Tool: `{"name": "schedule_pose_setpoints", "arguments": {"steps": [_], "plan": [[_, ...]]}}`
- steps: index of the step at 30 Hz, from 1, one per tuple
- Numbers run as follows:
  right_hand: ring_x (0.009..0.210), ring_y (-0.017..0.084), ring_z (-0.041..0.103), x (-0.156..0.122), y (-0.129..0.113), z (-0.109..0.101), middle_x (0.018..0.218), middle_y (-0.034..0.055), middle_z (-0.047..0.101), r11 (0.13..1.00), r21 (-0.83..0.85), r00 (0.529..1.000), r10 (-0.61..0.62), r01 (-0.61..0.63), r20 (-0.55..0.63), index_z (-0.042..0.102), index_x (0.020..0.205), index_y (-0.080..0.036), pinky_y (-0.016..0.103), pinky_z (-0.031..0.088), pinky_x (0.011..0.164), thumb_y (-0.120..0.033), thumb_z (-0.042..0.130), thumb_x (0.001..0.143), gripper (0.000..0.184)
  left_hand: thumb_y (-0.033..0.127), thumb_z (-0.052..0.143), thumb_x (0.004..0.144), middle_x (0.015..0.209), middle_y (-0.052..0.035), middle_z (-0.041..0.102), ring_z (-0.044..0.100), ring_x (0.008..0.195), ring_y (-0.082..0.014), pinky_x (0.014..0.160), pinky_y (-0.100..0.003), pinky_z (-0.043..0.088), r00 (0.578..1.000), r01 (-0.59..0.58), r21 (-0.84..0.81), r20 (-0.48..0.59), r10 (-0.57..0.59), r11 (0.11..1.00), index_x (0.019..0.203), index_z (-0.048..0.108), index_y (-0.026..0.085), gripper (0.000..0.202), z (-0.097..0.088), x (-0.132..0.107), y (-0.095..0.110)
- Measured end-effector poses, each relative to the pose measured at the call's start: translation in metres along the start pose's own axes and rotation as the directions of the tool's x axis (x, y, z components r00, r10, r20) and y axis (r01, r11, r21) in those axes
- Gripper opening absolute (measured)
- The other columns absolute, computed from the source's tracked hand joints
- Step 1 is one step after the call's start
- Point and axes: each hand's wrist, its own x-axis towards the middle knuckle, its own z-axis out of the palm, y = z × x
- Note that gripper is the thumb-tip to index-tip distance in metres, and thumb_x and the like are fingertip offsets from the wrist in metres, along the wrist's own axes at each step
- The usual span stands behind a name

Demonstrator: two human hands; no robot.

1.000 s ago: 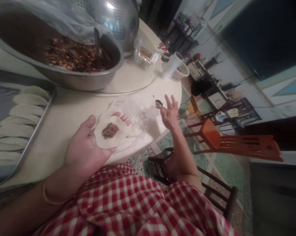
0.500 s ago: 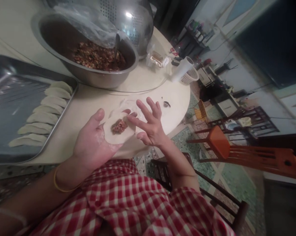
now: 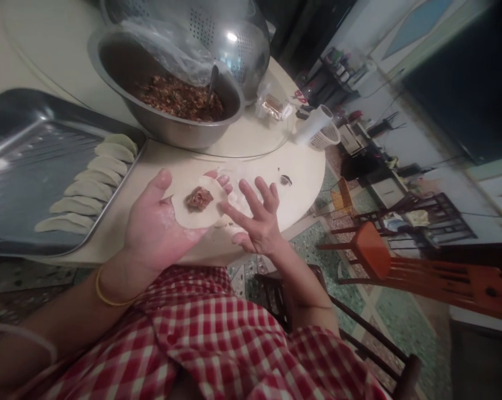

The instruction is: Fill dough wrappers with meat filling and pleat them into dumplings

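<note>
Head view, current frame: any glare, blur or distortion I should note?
Head view: a bright glare spot on the perforated metal bowl, paler sheen on the tray; head view: dough wrapper slightly soft, filling distinguishable; head view: background shelf items too soft to identify; head view: room tilted, orange chair running nearly sideways.

Creamy white on the wrapper (image 3: 196, 220), and reddish brown on the filling (image 3: 199, 199)! Over left, pale cream dumplings (image 3: 88, 190) against a silver-grey tray (image 3: 34, 172); near, red-and-white checks across the clothing (image 3: 234, 328), a flash of yellow on the wristband (image 3: 103, 294), and far right, orange on the chair (image 3: 371, 250), speckled green on the floor (image 3: 390, 316)
</note>
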Motion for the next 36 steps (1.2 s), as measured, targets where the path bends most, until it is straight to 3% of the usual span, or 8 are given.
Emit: {"name": "schedule_pose_setpoints", "arguments": {"steps": [6,11,14,18,23,27,31,36], "plan": [[0.146,0.035,0.035,-0.010,-0.018,0.015,0.147,-0.0075,0.054,0.995,0.032,0.995,-0.098,0.097,0.014,0.055,0.132,-0.053,0.057,0.006,0.126,-0.084,0.050,0.073,0.067,0.044,0.030,0.103,0.109,-0.0114,0.075,0.060,0.124,-0.0261,0.118,-0.047,0.031,1.000,-0.015,-0.018,0.015,0.015,1.000,0.125,0.063,0.006,0.055,0.004,0.002,-0.001],[0.148,0.034,0.031,-0.014,-0.016,0.021,0.148,-0.0088,0.052,0.993,0.006,0.992,-0.120,0.120,-0.028,0.056,0.131,-0.054,0.057,0.007,0.126,-0.082,0.051,0.073,0.064,0.044,0.029,0.102,0.107,-0.0115,0.076,0.063,0.121,-0.0264,0.118,-0.047,0.031,0.999,-0.010,-0.008,-0.048,0.010,1.000,0.126,0.062,0.007,0.055,0.005,0.004,-0.003],[0.151,0.035,0.022,-0.018,0.016,0.016,0.149,-0.0072,0.049,0.997,-0.047,0.985,0.057,-0.066,-0.162,0.064,0.124,-0.048,0.062,0.009,0.124,-0.078,0.053,0.075,0.058,0.045,0.032,0.101,0.116,-0.0152,0.073,0.064,0.119,-0.0269,0.115,-0.045,0.037,0.998,-0.043,0.004,-0.053,0.043,0.999,0.132,0.057,0.004,0.057,0.003,0.007,-0.004],[0.152,0.036,0.017,-0.023,0.077,0.008,0.156,0.0033,0.041,0.885,-0.025,0.837,0.431,-0.466,-0.337,0.071,0.117,-0.031,0.069,0.016,0.118,-0.052,0.034,0.096,0.047,0.043,0.039,0.098,0.122,-0.0146,0.071,0.063,0.120,-0.0278,0.116,-0.046,0.036,0.996,-0.083,0.007,-0.032,0.084,0.996,0.134,0.056,0.004,0.056,0.001,0.013,-0.008],[0.151,0.035,0.022,-0.021,0.117,0.022,0.156,0.0053,0.042,0.800,-0.073,0.802,0.587,-0.596,-0.110,0.076,0.104,-0.026,0.069,0.022,0.116,-0.044,0.025,0.101,0.054,0.047,0.041,0.097,0.122,-0.0153,0.071,0.062,0.121,-0.0269,0.119,-0.045,0.032,0.999,-0.053,0.028,0.002,0.053,0.998,0.131,0.057,0.004,0.057,-0.001,0.019,-0.012],[0.151,0.034,0.024,-0.020,0.120,0.024,0.155,0.0041,0.043,0.790,-0.136,0.801,0.589,-0.598,-0.104,0.076,0.104,-0.026,0.067,0.023,0.116,-0.040,0.025,0.102,0.053,0.048,0.041,0.096,0.121,-0.0135,0.071,0.065,0.117,-0.0258,0.115,-0.044,0.038,1.000,0.000,0.018,-0.022,0.000,1.000,0.135,0.054,0.009,0.057,-0.003,0.022,-0.013],[0.150,0.034,0.024,-0.017,0.105,0.006,0.153,0.0071,0.044,0.809,-0.074,0.789,0.543,-0.583,-0.287,0.073,0.114,-0.025,0.068,0.027,0.114,-0.039,0.019,0.102,0.056,0.052,0.034,0.098,0.115,-0.0140,0.073,0.068,0.109,-0.0269,0.101,-0.043,0.052,0.998,0.058,0.010,0.021,-0.059,0.998,0.141,0.048,0.010,0.062,-0.005,0.023,-0.017],[0.154,0.026,0.017,0.003,0.041,-0.013,0.156,-0.0009,0.038,0.982,-0.018,0.938,0.174,-0.188,-0.300,0.066,0.124,-0.029,0.061,0.024,0.119,-0.037,0.016,0.102,0.055,0.046,0.034,0.100,0.103,-0.0127,0.075,0.069,0.105,-0.0241,0.100,-0.038,0.052,0.997,0.079,-0.002,-0.024,-0.079,0.997,0.141,0.048,0.005,0.059,-0.004,0.021,-0.023]]}}
